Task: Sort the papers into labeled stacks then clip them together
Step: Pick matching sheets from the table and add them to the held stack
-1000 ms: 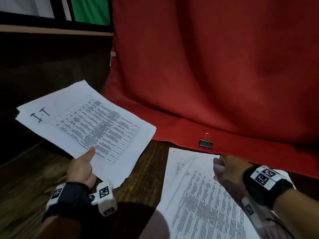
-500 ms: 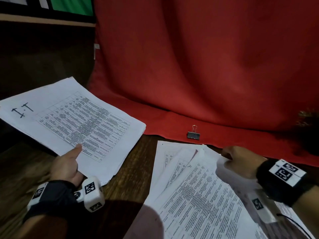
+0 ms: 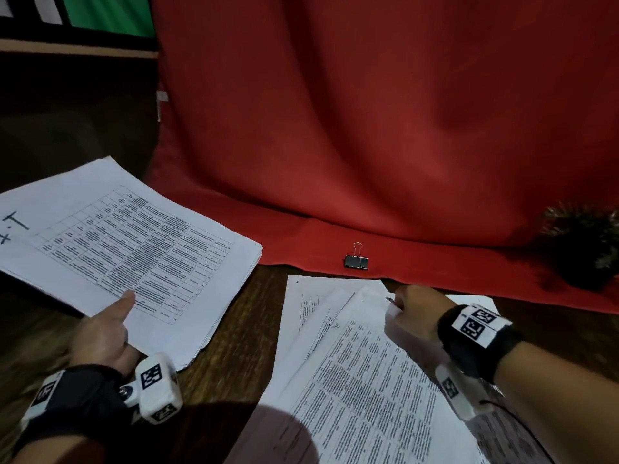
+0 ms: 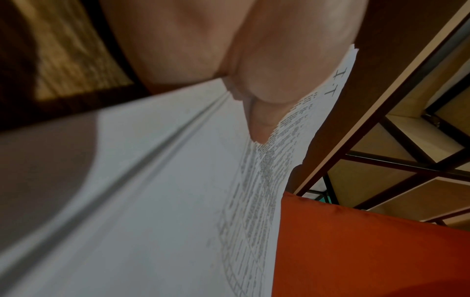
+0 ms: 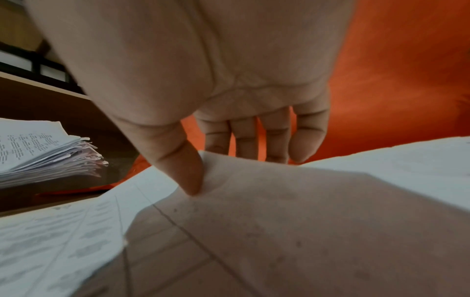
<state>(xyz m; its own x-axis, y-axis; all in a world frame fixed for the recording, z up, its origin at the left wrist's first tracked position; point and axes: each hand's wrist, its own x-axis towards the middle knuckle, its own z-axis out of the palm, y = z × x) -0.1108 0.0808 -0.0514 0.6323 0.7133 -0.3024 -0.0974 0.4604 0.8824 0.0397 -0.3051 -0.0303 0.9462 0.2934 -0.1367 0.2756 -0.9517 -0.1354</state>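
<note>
- A red cloth (image 3: pixel 368 128) is hanging down behind the table (image 3: pixel 234 329) and spilling onto its far edge.
- A small dark potted plant (image 3: pixel 584 252) is sitting on the cloth at the right.
- A wooden shelf (image 3: pixel 77 53) is running along the wall at upper left, something green (image 3: pixel 110 11) showing above it.

A dark brown wooden table with streaked grain (image 3: pixel 241 333) fills the lower part of the head view. A red cloth backdrop (image 3: pixel 385 128) hangs in soft folds behind it, its lower edge lying along the table's far edge. A small dark potted plant with spiky leaves (image 3: pixel 584 252) stands on the cloth near the table's far right corner. At the far left, a dark shelf with a pale wooden edge (image 3: pixel 77 51) runs past a green panel (image 3: pixel 110 11). The light is dim.
</note>
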